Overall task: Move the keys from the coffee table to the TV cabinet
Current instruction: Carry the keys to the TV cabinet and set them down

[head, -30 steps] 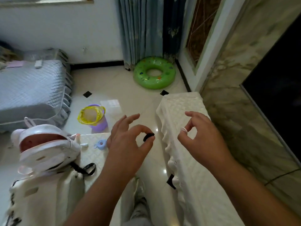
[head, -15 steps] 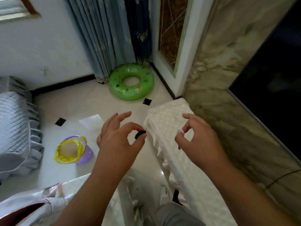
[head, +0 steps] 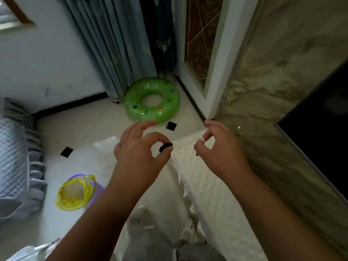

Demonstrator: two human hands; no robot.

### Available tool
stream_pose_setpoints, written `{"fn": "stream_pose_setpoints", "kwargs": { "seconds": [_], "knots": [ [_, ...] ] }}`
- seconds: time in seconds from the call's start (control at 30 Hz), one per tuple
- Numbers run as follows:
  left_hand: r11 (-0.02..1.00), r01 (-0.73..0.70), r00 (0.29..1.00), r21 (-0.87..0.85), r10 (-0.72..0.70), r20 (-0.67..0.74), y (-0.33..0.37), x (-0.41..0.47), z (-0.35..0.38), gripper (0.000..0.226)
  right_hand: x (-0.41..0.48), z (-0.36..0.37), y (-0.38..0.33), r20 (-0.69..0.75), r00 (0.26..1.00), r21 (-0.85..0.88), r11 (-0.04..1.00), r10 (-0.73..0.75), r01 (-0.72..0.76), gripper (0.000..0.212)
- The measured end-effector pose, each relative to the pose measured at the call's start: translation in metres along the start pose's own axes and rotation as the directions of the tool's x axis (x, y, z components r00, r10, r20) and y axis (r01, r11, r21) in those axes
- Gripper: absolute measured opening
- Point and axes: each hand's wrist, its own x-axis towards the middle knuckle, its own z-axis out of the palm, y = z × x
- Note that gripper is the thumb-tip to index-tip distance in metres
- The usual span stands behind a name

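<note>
My left hand (head: 139,157) pinches a small black key head (head: 165,147) between thumb and forefinger, its other fingers spread, just left of the TV cabinet's near corner. The TV cabinet (head: 212,194) is long, low and covered with a cream quilted cloth along the right wall. My right hand (head: 220,153) hovers over the cabinet's far end with thumb and forefinger pinched. A small dark metal tip (head: 196,155), apparently a key, pokes out below its thumb; the rest is hidden.
A black TV screen (head: 320,132) hangs on the marble wall at right. On the tiled floor lie a green swim ring (head: 131,102) and a purple bin with a yellow bag (head: 75,193). A grey quilted sofa (head: 13,162) stands at left.
The view has swung right and forward; the coffee table and white bag slid out at lower left. Both hands kept their pinches and moved toward the cabinet's far end.
</note>
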Motion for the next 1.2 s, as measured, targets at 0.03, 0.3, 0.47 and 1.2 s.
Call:
{"fn": "stream_pose_setpoints", "kwargs": {
  "seconds": [0.03, 0.3, 0.47, 1.2],
  "knots": [
    [1.000, -0.006, 1.000, -0.001, 0.006, -0.001, 0.001, 0.009, 0.001, 0.010, 0.008, -0.001, 0.000, -0.005, 1.000, 0.000, 1.000, 0.000, 0.000, 0.014],
    [0.985, -0.160, 0.983, -0.066, 0.165, 0.076, 0.028, 0.102, 0.026, 0.014, 0.061, -0.030, 0.015, -0.120, 0.990, -0.051, 0.996, 0.071, -0.078, 0.015],
    [0.922, -0.370, 0.908, -0.110, 0.384, 0.166, 0.052, 0.176, 0.055, 0.013, 0.093, -0.041, 0.030, -0.306, 0.938, -0.046, 0.982, 0.160, -0.183, 0.022],
    [0.692, -0.648, 0.487, -0.318, 0.697, 0.526, 0.061, 0.305, 0.205, 0.009, 0.099, 0.049, 0.105, -0.508, 0.456, 0.223, 0.623, 0.731, -0.749, 0.014]
  ]
}}
